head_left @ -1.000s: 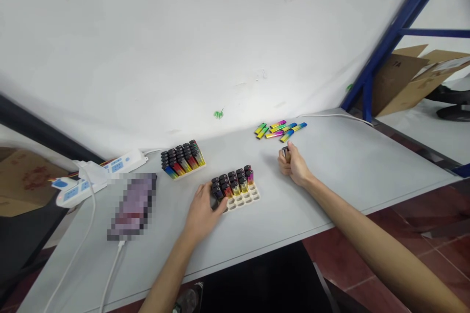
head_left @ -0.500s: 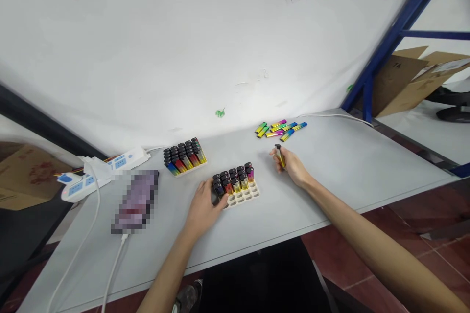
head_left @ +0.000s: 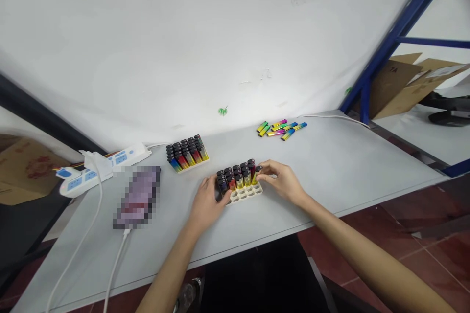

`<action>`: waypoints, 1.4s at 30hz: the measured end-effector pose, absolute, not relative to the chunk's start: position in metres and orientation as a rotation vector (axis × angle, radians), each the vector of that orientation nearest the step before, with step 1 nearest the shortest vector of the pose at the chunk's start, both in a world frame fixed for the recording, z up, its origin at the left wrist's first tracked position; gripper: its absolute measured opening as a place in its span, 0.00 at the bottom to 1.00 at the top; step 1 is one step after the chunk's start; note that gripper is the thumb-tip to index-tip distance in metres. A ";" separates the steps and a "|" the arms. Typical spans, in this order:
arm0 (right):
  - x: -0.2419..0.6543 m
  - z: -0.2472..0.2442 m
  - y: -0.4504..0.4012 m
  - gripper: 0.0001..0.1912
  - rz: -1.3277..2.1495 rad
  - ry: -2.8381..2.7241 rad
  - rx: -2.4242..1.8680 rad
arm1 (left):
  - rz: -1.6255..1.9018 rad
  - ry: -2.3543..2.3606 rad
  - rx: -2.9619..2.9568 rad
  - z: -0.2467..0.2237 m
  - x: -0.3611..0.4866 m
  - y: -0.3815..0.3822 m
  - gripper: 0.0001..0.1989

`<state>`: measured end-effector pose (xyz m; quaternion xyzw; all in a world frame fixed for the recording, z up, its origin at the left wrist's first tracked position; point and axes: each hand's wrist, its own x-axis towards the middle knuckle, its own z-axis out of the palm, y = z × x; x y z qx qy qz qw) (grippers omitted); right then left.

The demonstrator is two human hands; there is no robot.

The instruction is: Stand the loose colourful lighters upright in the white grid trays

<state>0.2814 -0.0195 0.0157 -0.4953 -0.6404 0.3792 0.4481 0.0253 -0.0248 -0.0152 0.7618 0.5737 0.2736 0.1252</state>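
In the head view a white holed tray stands on the table, its back rows filled with upright black-topped lighters and its front holes bare. My left hand grips the tray's left end, thumb at the front and fingers behind. At the right end my right hand pinches a yellowish lighter by its black top, set upright or nearly so at the row's end. Whether its base sits in a hole cannot be told.
Behind to the left stands a second tray full of lighters. Several shiny coloured lighter cases lie near the wall. A blurred phone on a cable and a white power strip are at the left.
My right hand has moved left and slightly down from the open table, bringing the lighter to the tray's right end. My left hand keeps holding the tray.
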 end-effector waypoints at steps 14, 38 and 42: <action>0.290 0.032 -0.009 0.21 0.429 -2.099 -1.616 | 0.764 1.677 2.190 -0.014 0.026 -0.026 0.24; 0.365 -0.004 0.055 0.19 0.213 -1.710 -2.158 | 0.706 1.714 2.142 -0.007 0.026 -0.028 0.21; 0.365 0.001 0.051 0.12 0.281 -1.573 -2.113 | 0.707 1.733 2.131 -0.007 0.026 -0.028 0.24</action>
